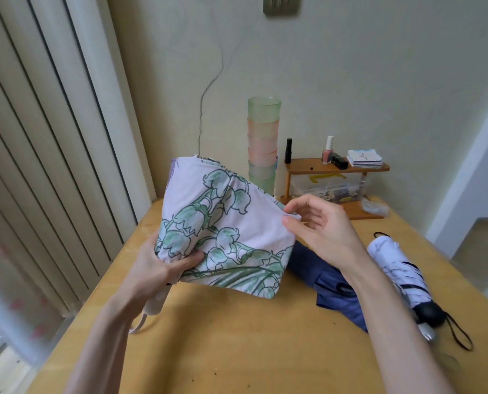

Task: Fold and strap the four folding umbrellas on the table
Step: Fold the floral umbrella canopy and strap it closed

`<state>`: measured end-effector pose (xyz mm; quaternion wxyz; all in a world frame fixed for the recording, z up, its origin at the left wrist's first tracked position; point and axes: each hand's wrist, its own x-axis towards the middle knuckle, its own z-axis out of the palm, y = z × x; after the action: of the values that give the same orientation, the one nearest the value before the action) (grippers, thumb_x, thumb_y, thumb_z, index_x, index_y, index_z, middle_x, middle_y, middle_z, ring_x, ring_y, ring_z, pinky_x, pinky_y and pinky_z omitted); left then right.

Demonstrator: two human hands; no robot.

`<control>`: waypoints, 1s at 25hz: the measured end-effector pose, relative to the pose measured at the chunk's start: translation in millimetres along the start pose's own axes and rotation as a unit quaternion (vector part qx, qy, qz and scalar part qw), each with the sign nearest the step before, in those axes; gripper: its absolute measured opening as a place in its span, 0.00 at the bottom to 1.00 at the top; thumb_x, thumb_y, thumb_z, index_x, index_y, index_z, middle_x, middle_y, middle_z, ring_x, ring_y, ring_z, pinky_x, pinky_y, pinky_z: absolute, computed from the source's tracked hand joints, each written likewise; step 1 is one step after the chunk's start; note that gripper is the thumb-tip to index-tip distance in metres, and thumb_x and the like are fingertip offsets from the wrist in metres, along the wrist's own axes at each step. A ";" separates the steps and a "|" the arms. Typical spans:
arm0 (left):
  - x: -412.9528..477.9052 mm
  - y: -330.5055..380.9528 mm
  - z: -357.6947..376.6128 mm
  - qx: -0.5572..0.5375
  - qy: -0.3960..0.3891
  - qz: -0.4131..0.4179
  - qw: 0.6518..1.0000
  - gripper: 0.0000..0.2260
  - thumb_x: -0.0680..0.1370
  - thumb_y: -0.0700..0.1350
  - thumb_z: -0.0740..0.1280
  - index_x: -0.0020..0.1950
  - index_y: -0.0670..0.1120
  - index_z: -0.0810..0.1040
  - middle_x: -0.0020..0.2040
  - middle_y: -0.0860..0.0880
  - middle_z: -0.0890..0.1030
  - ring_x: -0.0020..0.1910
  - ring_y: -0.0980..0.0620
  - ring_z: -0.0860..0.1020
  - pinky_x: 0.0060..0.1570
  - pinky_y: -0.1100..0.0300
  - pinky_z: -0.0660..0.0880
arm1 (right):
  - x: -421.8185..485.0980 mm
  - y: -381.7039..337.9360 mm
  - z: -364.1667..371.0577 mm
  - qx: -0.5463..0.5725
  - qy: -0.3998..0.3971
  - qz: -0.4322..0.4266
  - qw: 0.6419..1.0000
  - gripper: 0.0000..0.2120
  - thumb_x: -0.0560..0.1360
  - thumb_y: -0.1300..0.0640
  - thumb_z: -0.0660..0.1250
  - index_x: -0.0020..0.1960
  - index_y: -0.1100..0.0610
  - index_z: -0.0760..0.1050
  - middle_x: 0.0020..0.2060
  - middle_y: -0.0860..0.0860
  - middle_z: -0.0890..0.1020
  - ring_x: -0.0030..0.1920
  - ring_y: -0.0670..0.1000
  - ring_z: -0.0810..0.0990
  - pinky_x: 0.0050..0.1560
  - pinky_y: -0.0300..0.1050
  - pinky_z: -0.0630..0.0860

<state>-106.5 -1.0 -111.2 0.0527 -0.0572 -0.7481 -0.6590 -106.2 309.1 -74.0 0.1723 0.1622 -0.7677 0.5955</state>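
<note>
Three folding umbrellas in view, one held above the wooden table (pixel 237 342).
The left hand (pixel 157 268) grips the floral umbrella (pixel 225 223) at the gathered base of its canopy, fingers curled round the cloth just above the pale handle (pixel 156 305); the right hand (pixel 319 223) pinches the canopy's far edge between thumb and forefinger, its other fingers loosely spread. The blue umbrella (pixel 329 282) lies on the table beneath the right forearm, and the white umbrella (pixel 397 265) lies just beside it, to the right.

Left grip (pixel 157 270) curled tight, right grip (pixel 319 223) pinching
</note>
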 end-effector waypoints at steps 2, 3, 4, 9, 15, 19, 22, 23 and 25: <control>-1.5 2.0 0.4 0.004 -0.001 0.004 1.000 0.24 0.69 0.37 0.81 0.61 0.50 0.79 0.50 0.50 0.89 0.43 0.50 0.87 0.38 0.55 0.82 | 1.1 1.6 -2.0 -0.035 -0.016 0.008 0.999 0.05 0.77 0.62 0.77 0.49 0.55 0.82 0.42 0.46 0.85 0.42 0.45 0.82 0.45 0.38 0.78; -2.2 2.4 0.4 0.009 -0.001 0.005 1.000 0.24 0.68 0.38 0.82 0.61 0.50 0.79 0.50 0.50 0.89 0.44 0.48 0.86 0.40 0.51 0.81 | 1.0 3.1 -4.1 -0.048 -0.023 0.018 0.998 0.05 0.77 0.59 0.78 0.48 0.54 0.82 0.41 0.45 0.85 0.41 0.44 0.82 0.44 0.37 0.78; -2.4 2.3 0.0 0.014 -0.003 0.005 1.000 0.26 0.67 0.39 0.83 0.61 0.51 0.79 0.50 0.50 0.89 0.45 0.45 0.87 0.43 0.47 0.82 | 0.8 4.0 -6.1 -0.069 -0.027 0.030 0.997 0.06 0.76 0.55 0.78 0.48 0.53 0.82 0.40 0.45 0.85 0.40 0.44 0.82 0.44 0.38 0.79; -2.0 3.3 -2.3 0.030 -0.008 0.002 1.000 0.30 0.63 0.44 0.86 0.63 0.52 0.80 0.51 0.49 0.89 0.53 0.34 0.85 0.54 0.28 0.78 | -2.3 6.9 -17.9 -0.132 -0.036 0.074 0.988 0.11 0.73 0.47 0.79 0.45 0.53 0.82 0.39 0.48 0.87 0.40 0.48 0.85 0.46 0.43 0.83; 1.4 0.9 15.4 -0.008 0.008 0.009 1.000 0.29 0.63 0.44 0.87 0.60 0.52 0.80 0.50 0.48 0.88 0.49 0.40 0.86 0.54 0.36 0.82 | 0.3 7.4 -7.3 0.035 0.071 0.085 0.993 0.08 0.76 0.58 0.78 0.52 0.58 0.81 0.43 0.49 0.89 0.44 0.46 0.87 0.46 0.37 0.82; 2.4 0.2 23.7 -0.050 0.014 0.004 0.999 0.22 0.71 0.40 0.81 0.63 0.48 0.80 0.51 0.52 0.89 0.49 0.47 0.88 0.42 0.56 0.85 | -0.7 17.1 4.8 0.053 0.052 0.126 0.989 0.10 0.82 0.51 0.70 0.56 0.58 0.83 0.47 0.52 0.90 0.51 0.53 0.89 0.53 0.49 0.83; 4.6 -0.2 28.4 -0.070 0.030 0.006 0.997 0.20 0.73 0.39 0.80 0.63 0.47 0.80 0.51 0.53 0.89 0.47 0.52 0.88 0.39 0.63 0.82 | 2.1 23.3 16.0 -0.011 0.129 0.060 0.990 0.18 0.84 0.50 0.67 0.44 0.64 0.77 0.33 0.55 0.83 0.35 0.52 0.80 0.40 0.50 0.75; 5.1 -0.4 31.8 -0.077 0.036 0.005 0.996 0.20 0.74 0.39 0.79 0.63 0.48 0.80 0.51 0.53 0.89 0.47 0.53 0.88 0.38 0.64 0.82 | 2.0 22.5 21.2 -0.033 0.153 0.038 0.987 0.20 0.85 0.49 0.66 0.40 0.63 0.73 0.28 0.50 0.76 0.31 0.47 0.72 0.35 0.46 0.67; 7.0 -3.2 39.2 -0.084 0.051 -0.001 0.995 0.18 0.74 0.40 0.79 0.62 0.48 0.81 0.51 0.53 0.89 0.48 0.52 0.88 0.40 0.62 0.82 | 1.6 21.8 28.9 -0.063 0.149 0.045 0.986 0.23 0.85 0.44 0.64 0.36 0.57 0.67 0.25 0.43 0.66 0.28 0.43 0.62 0.33 0.43 0.59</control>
<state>-114.0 37.6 -118.2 0.0851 -0.0271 -0.6862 -0.7219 -119.6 286.2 -98.7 0.2679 0.0256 -0.7758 0.5707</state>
